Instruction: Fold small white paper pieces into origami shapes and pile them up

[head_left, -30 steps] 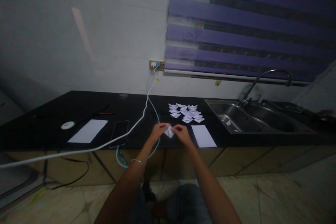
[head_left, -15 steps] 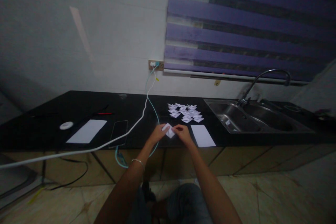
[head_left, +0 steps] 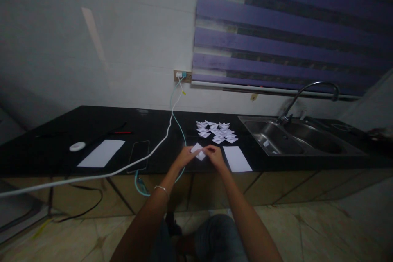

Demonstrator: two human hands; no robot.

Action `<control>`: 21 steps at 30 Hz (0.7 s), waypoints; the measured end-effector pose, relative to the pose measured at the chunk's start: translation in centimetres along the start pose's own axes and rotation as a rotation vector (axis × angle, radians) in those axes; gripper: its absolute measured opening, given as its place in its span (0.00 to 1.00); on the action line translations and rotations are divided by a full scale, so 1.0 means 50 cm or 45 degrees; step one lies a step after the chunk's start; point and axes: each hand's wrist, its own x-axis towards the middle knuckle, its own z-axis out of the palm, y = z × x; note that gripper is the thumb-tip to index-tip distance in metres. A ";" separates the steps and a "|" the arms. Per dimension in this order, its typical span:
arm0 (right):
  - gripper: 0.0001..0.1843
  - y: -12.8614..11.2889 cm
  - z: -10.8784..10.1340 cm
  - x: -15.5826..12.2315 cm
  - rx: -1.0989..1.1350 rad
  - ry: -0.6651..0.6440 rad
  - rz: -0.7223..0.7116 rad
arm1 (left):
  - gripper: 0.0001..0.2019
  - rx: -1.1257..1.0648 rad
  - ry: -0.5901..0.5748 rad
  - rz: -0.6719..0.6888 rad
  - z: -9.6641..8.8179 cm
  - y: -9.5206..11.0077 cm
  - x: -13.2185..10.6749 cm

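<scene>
Below mid-frame, the left hand (head_left: 185, 156) and right hand (head_left: 215, 156) pinch a folded paper (head_left: 196, 147) between their fingers (head_left: 209, 147), over the table (head_left: 101, 120). A folding step, I'd judge; the next crease calls for aligned edges.

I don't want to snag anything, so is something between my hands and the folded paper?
Nothing visible: the left hand and right hand already hold the folded paper. The blue cable passes beneath the left hand.
</scene>
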 end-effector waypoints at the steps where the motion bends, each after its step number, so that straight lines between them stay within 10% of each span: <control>1: 0.11 0.001 0.000 0.000 0.008 0.025 0.012 | 0.20 0.018 0.001 -0.024 0.000 0.001 0.000; 21: 0.12 -0.018 0.004 -0.001 0.139 0.123 0.030 | 0.19 0.092 -0.102 0.020 -0.002 0.008 -0.004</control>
